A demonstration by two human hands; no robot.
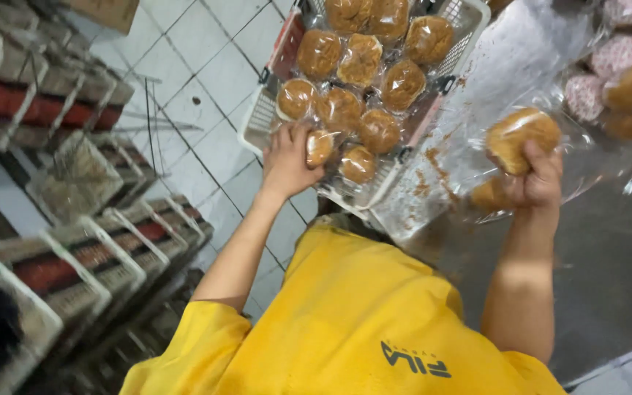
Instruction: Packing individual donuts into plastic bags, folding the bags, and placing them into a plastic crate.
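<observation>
Steel, dull grey and smeared with brown crumbs, makes up the desk [608,278] that fills the right side of the view, with more wrapped buns, some brown and some pink-speckled, piled at its far right corner. White floor tiles [206,66] spread on the left, beside rows of stacked crates [74,256] with red sides. A white plastic basket [261,121] with a red rim sits between floor and desk, its edge overlapping the desk, and is heaped with round brown buns sealed in clear wrappers. The person's yellow shirt [360,322] covers the bottom of the view. The right hand [535,179] is closed around a wrapped bun [521,135], held above the desk in its clear bag. The left hand [287,157] grips a smaller wrapped bun [320,146] at the basket's near edge, touching the heap.
</observation>
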